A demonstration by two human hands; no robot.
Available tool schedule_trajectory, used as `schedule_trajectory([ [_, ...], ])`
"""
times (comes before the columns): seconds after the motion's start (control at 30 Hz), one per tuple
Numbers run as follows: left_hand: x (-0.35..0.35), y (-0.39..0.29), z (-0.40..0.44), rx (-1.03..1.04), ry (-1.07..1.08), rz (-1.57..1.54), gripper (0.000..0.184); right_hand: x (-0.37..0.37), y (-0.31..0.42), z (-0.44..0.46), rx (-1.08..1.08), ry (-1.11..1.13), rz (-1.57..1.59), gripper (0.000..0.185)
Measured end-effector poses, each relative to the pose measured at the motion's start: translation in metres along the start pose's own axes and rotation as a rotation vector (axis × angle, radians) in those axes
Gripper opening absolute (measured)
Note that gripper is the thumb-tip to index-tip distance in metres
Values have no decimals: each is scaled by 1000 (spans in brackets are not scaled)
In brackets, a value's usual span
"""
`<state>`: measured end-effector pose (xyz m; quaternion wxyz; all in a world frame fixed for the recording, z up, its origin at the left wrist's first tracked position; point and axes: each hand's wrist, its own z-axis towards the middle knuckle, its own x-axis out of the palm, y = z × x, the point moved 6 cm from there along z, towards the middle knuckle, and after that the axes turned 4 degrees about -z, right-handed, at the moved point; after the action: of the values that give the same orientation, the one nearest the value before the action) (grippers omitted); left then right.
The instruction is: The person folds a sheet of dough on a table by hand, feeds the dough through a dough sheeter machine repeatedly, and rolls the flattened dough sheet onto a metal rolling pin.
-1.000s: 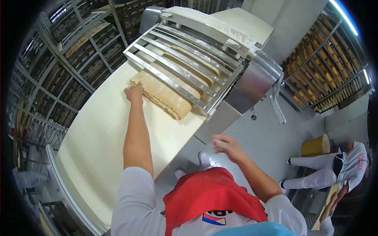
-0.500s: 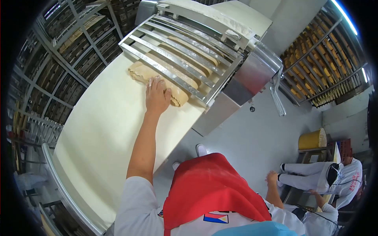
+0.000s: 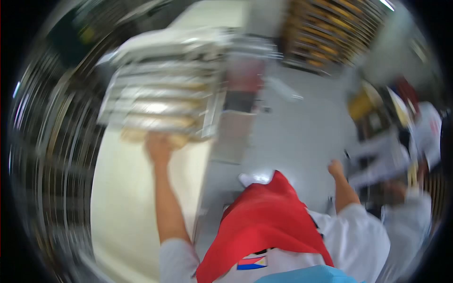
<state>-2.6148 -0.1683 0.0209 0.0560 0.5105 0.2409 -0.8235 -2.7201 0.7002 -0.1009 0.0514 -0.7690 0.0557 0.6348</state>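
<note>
A thick folded slab of pale dough (image 3: 179,141) lies at the front edge of a dough sheeter's metal slatted guard (image 3: 155,107), partly under it. My left hand (image 3: 158,144) rests on the dough's near side, palm down; motion smears its fingers, which lay flat and spread a moment before. More dough shows between the slats. Under the dough runs the sheeter's cream-coloured belt (image 3: 137,203). Out to the right, over the floor, my right hand (image 3: 335,168) hangs away from the machine with its fingers curled in, and nothing shows in it.
Tall metal racks (image 3: 52,155) stand along the left. A rack with rows of browned items (image 3: 325,30) is at the back right. Another person in white (image 3: 427,129) works at the right near a yellow container (image 3: 362,103). Grey floor (image 3: 292,127) lies between.
The view has swung round and blurred, so the sheeter now stands more upright at the left. My left hand stays on the dough. My right hand appears higher and farther forward.
</note>
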Motion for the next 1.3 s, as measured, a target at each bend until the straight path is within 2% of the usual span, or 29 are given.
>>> schedule_trajectory([
  [0.03,26,20,-2,102,-75,36,45,3,-8,1,142,99,210,53],
  [0.07,5,-8,-2,100,-7,-145,47,-7,-7,-13,179,49,164,58],
  [0.1,-18,-41,2,214,29,-295,46,-11,-13,-16,311,63,183,61],
  [0.13,-41,-74,0,9,-33,-368,49,-68,16,-47,397,80,216,61],
  [0.17,-20,-53,8,-27,-17,-513,54,-54,-1,-38,387,92,332,59],
  [0.27,-5,-45,5,-43,12,-306,57,-59,-4,-33,278,-14,299,58],
  [0.33,7,-50,1,61,-10,-108,55,-61,-11,-31,174,-57,297,58],
  [0.37,2,-70,-3,60,-15,-107,55,-52,-20,-27,171,-60,299,58],
  [0.43,-9,-123,-20,239,-56,-92,56,-25,-43,-23,263,27,250,58],
  [0.47,3,-121,-22,128,-46,-219,54,-6,-62,-23,385,186,377,60],
  [0.5,17,-112,-27,-11,-57,-331,53,19,-84,-16,322,212,396,63],
  [0.53,27,-105,-32,-169,-48,-567,57,38,-107,-12,360,248,357,61],
  [0.57,42,-85,-31,-41,31,-483,57,53,-124,-5,368,284,311,60],
  [0.6,28,-109,-37,-213,14,-565,57,64,-146,-1,344,320,361,60],
  [0.63,28,-106,-39,-138,-45,-200,56,98,-185,18,254,325,135,62],
  [0.67,23,-117,-36,-64,-10,-210,58,129,-224,37,119,331,30,62],
  [0.7,21,-123,-37,-81,15,-39,59,134,-237,60,-3,348,-9,62],
  [0.73,13,-142,-32,-8,10,-78,59,146,-246,69,-359,536,-422,53],
  [0.77,4,-163,-29,-45,-68,-81,61,155,-259,74,-690,683,-842,44],
  [0.83,-2,-180,-22,-100,-170,-73,62,145,-293,120,368,682,398,44],
  [0.87,2,-180,-21,-117,-151,-34,65,119,-276,142,334,682,381,44],
  [0.9,3,-180,-22,-133,-133,2,69,89,-264,166,412,613,455,46],
  [0.93,2,-182,-25,-94,-117,41,66,58,-239,187,490,532,542,50],
  [0.97,0,-180,-25,-119,-140,48,66,45,-216,224,456,526,533,50],
  [1.03,8,-175,-26,-129,-51,45,67,12,-160,296,212,376,551,58],
  [1.1,8,-179,-27,-147,-88,66,67,26,-110,400,-153,151,702,62],
  [1.17,10,-182,-26,-153,-107,81,67,-44,-5,424,-341,124,715,63],
  [1.23,13,-183,-24,-202,-115,76,70,-119,97,437,-587,4,355,64],
  [1.3,11,-185,-18,-253,-95,30,71,-175,182,443,-820,-105,485,63],
])
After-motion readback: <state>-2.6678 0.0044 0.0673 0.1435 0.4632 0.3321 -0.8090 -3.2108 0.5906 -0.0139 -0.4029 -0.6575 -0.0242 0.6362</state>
